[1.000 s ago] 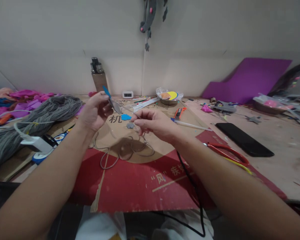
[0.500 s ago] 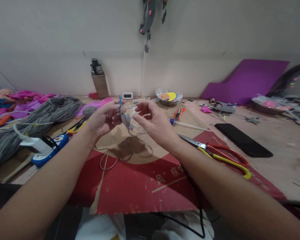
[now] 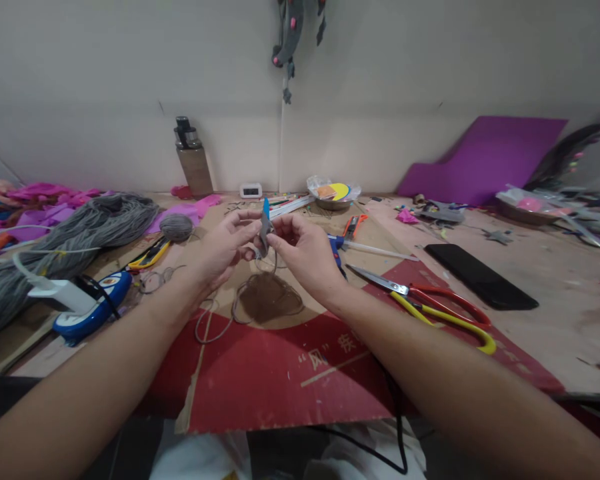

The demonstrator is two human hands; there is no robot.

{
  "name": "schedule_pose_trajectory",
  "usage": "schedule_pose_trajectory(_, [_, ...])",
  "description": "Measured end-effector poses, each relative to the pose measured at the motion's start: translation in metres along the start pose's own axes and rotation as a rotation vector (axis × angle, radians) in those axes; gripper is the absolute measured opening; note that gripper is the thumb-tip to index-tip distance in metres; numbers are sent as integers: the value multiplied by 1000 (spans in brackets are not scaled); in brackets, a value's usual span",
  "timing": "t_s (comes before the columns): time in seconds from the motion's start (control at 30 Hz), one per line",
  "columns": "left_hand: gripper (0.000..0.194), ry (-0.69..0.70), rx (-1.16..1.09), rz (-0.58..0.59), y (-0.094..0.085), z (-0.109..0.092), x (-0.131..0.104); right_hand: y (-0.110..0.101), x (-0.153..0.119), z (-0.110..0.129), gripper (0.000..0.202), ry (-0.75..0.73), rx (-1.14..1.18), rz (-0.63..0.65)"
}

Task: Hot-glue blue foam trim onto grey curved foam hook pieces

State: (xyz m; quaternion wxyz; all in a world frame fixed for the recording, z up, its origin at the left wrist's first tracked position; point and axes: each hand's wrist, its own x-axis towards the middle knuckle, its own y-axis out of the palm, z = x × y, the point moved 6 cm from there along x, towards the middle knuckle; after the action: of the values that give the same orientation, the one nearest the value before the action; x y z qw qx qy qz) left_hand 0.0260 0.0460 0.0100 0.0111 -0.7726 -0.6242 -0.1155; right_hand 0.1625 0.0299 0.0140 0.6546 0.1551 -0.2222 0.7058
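Note:
Above the middle of the red and brown cardboard (image 3: 260, 387), my left hand (image 3: 217, 250) is closed on a small grey felt-like piece (image 3: 265, 233) with a blue upper edge. From the other side, my right hand (image 3: 307, 257) pinches at the same piece with thumb and curled fingers. Thin grey yarn (image 3: 203, 341) hangs from around the piece and lies in loose loops on the cardboard. Fingers hide part of the piece, so its full shape does not show. Just right of my right hand lies a blue glue gun (image 3: 336, 248) with a clear glue stick (image 3: 380, 251).
Scissors (image 3: 405, 291) with red and yellow handles and a black phone (image 3: 480, 277) lie on the right. Grey yarn hanks (image 3: 115, 220), a yarn ball (image 3: 176, 227), a yellow cutter (image 3: 153, 255) and a blue power strip (image 3: 95, 310) are on the left. Behind stands a bowl (image 3: 334, 202).
My right hand has come in to the grey piece and now grips it along with my left. The piece has shifted right and turned edge-on. The view has moved slightly.

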Motion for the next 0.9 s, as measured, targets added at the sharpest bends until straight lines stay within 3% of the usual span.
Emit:
schedule_pose_trajectory(0.13, [38, 131, 190, -6, 3, -3, -2, -5, 0, -4, 11, -36, -92, -65])
schedule_pose_trajectory(0.5, [42, -19, -120, 55, 15, 7, -8, -3, 0, -10, 15, -2, 44, -23])
schedule_pose_trajectory(0.7, [41, 21, -64, 87, 11, 11, -4, -2, 1, -11, 11, 77, 76, -6])
schedule_pose_trajectory(0.9, [41, 111, 85, 29, 2, 7, -2, -3, 2, -11, 15, 70, 111, -12])
